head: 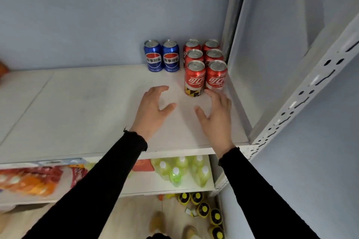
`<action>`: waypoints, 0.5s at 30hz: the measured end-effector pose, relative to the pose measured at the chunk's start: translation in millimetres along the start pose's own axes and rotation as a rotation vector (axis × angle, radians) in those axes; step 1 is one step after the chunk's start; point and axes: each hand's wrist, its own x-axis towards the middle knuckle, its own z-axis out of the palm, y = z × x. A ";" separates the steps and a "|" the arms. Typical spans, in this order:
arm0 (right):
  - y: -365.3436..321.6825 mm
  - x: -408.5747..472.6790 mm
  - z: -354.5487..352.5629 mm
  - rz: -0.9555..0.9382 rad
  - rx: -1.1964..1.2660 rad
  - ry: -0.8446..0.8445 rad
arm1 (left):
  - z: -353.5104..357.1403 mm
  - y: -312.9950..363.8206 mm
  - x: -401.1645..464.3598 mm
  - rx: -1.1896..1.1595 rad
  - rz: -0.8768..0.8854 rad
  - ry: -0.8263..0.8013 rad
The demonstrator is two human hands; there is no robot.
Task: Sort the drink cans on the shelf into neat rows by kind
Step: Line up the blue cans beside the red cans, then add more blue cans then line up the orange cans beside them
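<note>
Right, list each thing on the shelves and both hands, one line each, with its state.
Blue cans: two, upright, side by side at the back wall.
Red cans: six, upright, two columns of three in the right corner.
Left hand: open, over the shelf, holding nothing.
Right hand: open, fingertips near the front right red can; contact unclear.
Green bottles: upright, grouped on the lower shelf.

Cans point(196, 64) crowd right corner; shelf point(77, 106) leftward open.

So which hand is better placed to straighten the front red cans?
Right hand: its fingertips nearly touch the front red cans. The left hand hovers open farther left.
</note>
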 end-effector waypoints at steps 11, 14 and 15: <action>-106.7 -40.2 95.6 -0.338 -0.011 -0.366 | -125.4 -91.5 -110.2 0.330 -0.133 0.177; -149.5 -56.0 129.9 -0.388 0.006 -0.416 | -166.8 -123.0 -139.9 0.352 -0.190 0.214; -165.0 -62.6 141.9 -0.405 0.013 -0.430 | -181.9 -134.3 -150.0 0.359 -0.206 0.231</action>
